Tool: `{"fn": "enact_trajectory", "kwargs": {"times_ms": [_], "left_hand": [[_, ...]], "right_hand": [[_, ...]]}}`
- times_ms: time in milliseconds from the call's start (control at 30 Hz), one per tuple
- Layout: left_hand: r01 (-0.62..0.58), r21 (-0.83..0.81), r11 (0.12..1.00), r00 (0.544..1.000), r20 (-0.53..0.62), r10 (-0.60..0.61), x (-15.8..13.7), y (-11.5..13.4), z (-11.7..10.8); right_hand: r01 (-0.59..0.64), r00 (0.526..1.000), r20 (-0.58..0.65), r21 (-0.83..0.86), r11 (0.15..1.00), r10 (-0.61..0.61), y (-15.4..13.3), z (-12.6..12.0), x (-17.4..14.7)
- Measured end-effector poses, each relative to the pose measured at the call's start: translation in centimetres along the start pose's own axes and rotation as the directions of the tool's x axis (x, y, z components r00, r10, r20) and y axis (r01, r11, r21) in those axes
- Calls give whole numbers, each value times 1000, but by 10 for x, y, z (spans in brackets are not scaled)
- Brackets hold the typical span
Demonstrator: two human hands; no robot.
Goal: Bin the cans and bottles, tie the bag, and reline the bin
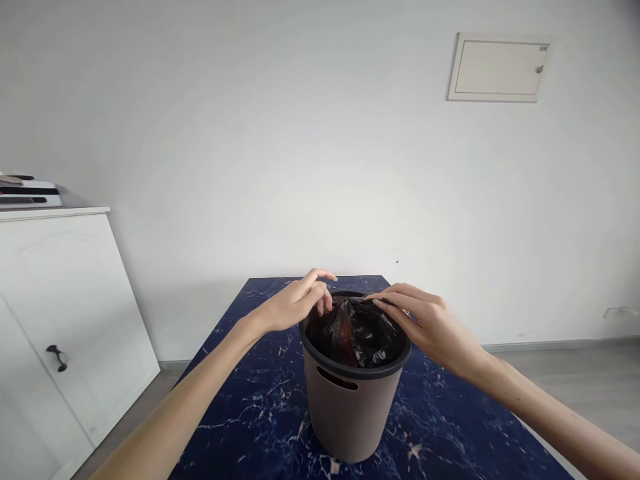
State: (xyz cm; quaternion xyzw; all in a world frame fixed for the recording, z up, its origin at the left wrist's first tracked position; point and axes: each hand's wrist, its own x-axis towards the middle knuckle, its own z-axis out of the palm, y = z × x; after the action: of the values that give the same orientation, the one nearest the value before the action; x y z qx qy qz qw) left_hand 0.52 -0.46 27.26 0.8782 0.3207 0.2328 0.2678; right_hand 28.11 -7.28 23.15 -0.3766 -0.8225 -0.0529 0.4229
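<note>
A brownish-grey trash can point(353, 413) with a dark rim and an oval handle slot stands upright on the blue table. Inside it lies a crumpled black trash bag point(367, 333), its upper edge gathered toward the far side. My right hand point(420, 313) pinches that edge between thumb and fingers above the right part of the rim. At the left of the rim is my left hand point(300, 300), fingers apart, the index finger stretched out over the opening. Its lower fingertips are close to the bag; whether they touch it I cannot tell.
The dark blue marble-patterned table point(260, 400) reaches to a pale wall. On the left is a white cabinet point(75, 320) with a black handle and stacked items point(30, 193) on top. A panel door point(500, 67) is set in the wall.
</note>
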Motion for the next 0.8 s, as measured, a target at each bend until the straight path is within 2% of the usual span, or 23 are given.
{"fn": "enact_trajectory", "kwargs": {"times_ms": [100,167,267,433,500,800], "left_hand": [[49,10,999,999,-18,-49,9,3,8],[47,150,988,998,-50,-40,16,3,11],[-22,332,943,996,-70,48,25,1,10],[-45,349,936,994,109,6,27,0,1],[-56,367,928,990,142,4,26,2,0],[-76,431,899,996,77,48,32,-1,5]], "right_hand": [[-35,999,14,18,999,35,-3,0,1],[-58,998,26,20,998,57,-4,0,1],[-70,997,31,21,997,69,-6,-2,1],[-54,998,23,18,998,53,-7,-3,2],[-42,999,21,18,999,42,-7,-3,2],[-8,1000,22,-18,1000,8,-10,-5,0]]}}
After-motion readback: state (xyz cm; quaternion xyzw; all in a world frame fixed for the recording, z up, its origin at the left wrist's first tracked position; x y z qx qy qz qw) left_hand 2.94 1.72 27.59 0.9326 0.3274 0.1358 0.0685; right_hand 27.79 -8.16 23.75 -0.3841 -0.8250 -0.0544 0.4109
